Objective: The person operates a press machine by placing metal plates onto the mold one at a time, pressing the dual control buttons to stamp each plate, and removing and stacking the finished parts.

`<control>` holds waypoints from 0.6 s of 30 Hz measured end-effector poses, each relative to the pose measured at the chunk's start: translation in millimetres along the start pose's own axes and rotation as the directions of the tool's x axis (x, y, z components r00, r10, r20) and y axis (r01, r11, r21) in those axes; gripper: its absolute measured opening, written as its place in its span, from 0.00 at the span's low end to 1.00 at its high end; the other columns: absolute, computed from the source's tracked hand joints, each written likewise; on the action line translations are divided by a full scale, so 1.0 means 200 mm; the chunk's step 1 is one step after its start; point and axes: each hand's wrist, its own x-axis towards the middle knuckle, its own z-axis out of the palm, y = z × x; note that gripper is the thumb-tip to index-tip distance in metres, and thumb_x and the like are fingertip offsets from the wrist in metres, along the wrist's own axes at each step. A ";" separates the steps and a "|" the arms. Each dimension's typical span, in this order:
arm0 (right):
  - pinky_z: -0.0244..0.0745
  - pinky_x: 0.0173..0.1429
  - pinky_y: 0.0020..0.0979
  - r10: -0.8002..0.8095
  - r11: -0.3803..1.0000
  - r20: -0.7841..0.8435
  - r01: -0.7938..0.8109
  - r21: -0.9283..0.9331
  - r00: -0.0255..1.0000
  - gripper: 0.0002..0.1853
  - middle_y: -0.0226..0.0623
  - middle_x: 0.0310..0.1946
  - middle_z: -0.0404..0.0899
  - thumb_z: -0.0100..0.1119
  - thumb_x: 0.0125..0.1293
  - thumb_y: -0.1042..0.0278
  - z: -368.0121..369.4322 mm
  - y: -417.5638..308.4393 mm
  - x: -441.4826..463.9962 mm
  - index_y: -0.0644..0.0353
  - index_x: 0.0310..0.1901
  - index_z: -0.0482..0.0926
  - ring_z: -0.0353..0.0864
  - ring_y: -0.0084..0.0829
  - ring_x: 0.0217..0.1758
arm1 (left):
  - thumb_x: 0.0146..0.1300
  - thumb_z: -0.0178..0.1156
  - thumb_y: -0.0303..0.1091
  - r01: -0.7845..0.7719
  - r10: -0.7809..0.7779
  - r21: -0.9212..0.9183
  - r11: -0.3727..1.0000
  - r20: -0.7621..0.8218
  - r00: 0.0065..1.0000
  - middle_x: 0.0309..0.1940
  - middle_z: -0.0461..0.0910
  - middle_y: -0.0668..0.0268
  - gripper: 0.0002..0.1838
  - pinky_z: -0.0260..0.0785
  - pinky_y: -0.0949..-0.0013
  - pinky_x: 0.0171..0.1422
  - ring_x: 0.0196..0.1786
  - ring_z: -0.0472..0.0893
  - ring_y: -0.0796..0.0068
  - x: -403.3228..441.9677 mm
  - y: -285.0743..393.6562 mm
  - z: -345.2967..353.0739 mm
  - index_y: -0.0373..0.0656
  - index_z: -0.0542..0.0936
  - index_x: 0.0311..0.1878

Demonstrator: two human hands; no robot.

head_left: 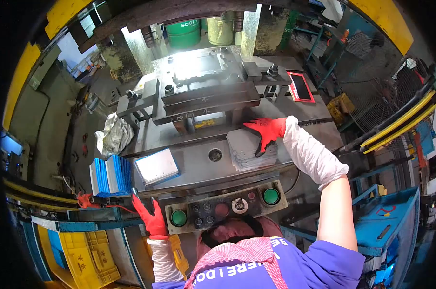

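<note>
Metal sheets [241, 147] lie stacked under the right hand [268, 131], its fingers spread on top. Beyond that hand and leftward sits the metal die [208, 98]. The button panel [213, 201] is just right of the open left hand [151, 219].

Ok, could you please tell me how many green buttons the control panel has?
2: one green button at the left end of the control panel, the other at its right end.
</note>
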 end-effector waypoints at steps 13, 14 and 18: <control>0.47 0.75 0.49 -0.095 0.937 -0.256 0.000 -0.349 0.962 0.57 0.52 0.66 0.62 0.70 0.39 0.36 0.02 -0.35 -0.42 0.60 0.69 0.58 0.55 0.53 0.72 | 0.65 0.58 0.33 0.142 -0.142 0.011 0.990 -0.042 0.989 0.73 0.50 0.48 0.38 0.43 0.58 0.77 0.76 0.49 0.54 -0.17 0.02 0.00 0.40 0.51 0.74; 0.46 0.75 0.51 -0.094 0.917 -0.316 -0.041 -0.397 0.944 0.57 0.52 0.66 0.62 0.69 0.40 0.36 0.06 -0.39 -0.44 0.61 0.69 0.59 0.54 0.55 0.72 | 0.65 0.58 0.33 0.163 -0.162 0.018 0.986 -0.030 0.986 0.73 0.50 0.48 0.38 0.43 0.58 0.77 0.76 0.49 0.53 -0.17 0.02 0.01 0.40 0.51 0.74; 0.59 0.68 0.49 -0.179 0.868 -0.468 -0.085 -0.488 0.865 0.26 0.55 0.57 0.70 0.49 0.59 0.63 0.25 -0.50 -0.45 0.65 0.59 0.70 0.68 0.52 0.62 | 0.61 0.61 0.33 0.105 -0.105 0.067 0.992 -0.013 0.994 0.74 0.50 0.49 0.41 0.42 0.57 0.77 0.76 0.48 0.51 -0.18 -0.07 0.06 0.39 0.50 0.74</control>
